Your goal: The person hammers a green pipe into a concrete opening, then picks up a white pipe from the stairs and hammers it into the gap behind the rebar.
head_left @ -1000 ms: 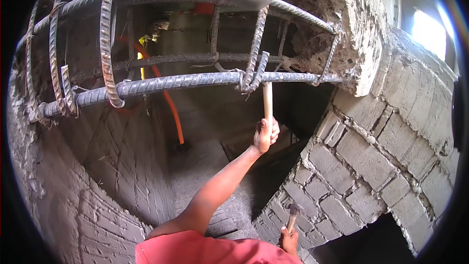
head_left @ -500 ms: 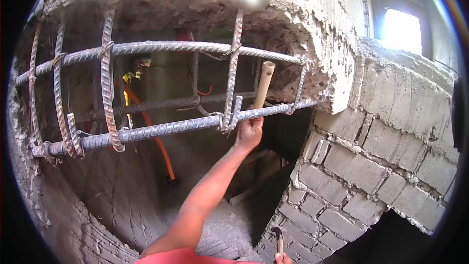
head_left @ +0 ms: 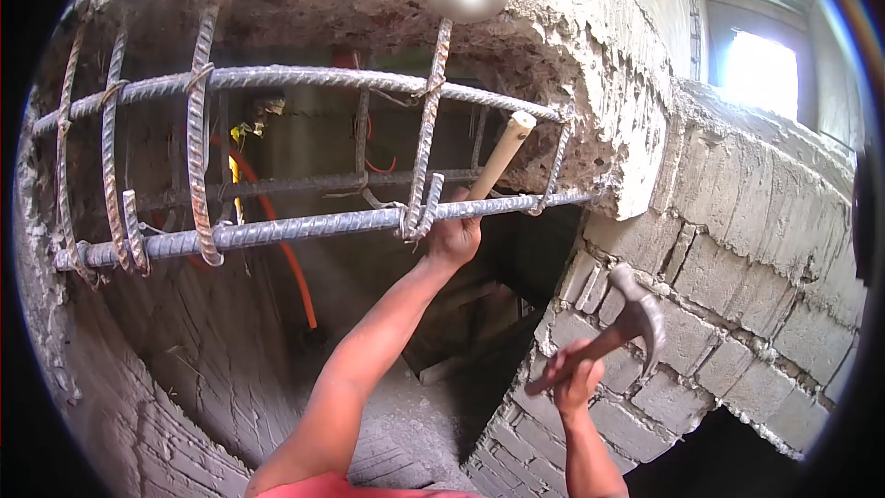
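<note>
My left hand (head_left: 455,238) is closed around a pale wooden stick (head_left: 498,159) just below and behind the lower steel bar. The stick leans up to the right, its round end just beneath the upper bar; its lower end is hidden. In my right hand (head_left: 575,374) is a claw hammer (head_left: 631,314), gripped by its handle and raised in front of the block wall. Its head points up, apart from the stick. The lower rebar (head_left: 323,226) and upper rebar (head_left: 313,77) run across the opening, crossed by rusty stirrups (head_left: 199,138).
Broken concrete (head_left: 608,83) frames the top and right of the rebar. A rough block wall (head_left: 728,286) stands at the right. Behind the bars hang an orange conduit (head_left: 293,272) and a yellow strip (head_left: 236,189). A bright window opening (head_left: 761,72) shows at upper right.
My right hand has risen from the bottom edge with the hammer, now in full view. The stick in my left hand tilts further right. The view has shifted slightly.
</note>
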Available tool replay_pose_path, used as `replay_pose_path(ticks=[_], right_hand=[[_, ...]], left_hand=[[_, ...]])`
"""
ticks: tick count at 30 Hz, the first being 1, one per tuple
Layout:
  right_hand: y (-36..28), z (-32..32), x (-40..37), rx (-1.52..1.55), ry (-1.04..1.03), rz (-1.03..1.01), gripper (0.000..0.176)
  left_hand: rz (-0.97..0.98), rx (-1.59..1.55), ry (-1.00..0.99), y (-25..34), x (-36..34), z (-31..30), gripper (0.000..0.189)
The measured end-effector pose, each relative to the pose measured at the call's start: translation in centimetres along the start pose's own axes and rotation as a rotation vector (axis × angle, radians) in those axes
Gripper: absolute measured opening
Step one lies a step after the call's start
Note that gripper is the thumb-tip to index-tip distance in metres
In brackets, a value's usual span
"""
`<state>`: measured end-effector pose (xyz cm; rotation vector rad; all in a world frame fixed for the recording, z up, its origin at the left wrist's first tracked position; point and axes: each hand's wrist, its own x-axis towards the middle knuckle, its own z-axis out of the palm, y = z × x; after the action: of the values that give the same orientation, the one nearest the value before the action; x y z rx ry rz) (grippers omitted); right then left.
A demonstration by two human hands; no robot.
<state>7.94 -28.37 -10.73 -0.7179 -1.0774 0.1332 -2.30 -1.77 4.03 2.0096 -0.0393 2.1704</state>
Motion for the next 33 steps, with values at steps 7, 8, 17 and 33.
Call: replay_pose_path(ticks=[7,8,17,33], right_hand=[[-3.8,1.5,12.5,-0.289,-0.231,-0.439,0.074],[-3.8,-0.3,14.0,-0.47,-0.281,-0.474,0.074],[-9.9,0.1,17.9,-0.802,-0.523,-0.916,0.051],[-10.2,1.6,25.7,-0.925,-0.628,-1.155,0.059]], left_hand=[[-0.21,-0.018,0.026,1.8,-0.2,0.3,0.037],[-0.121,0.011,0.065,1.8,0.0,0.0,0.036],[-0.082,0.219,-0.031,-1.7,1.7,-4.5,0.04],[-0.041,0.379,0.092,0.2,0.4,-4.0,0.03]])
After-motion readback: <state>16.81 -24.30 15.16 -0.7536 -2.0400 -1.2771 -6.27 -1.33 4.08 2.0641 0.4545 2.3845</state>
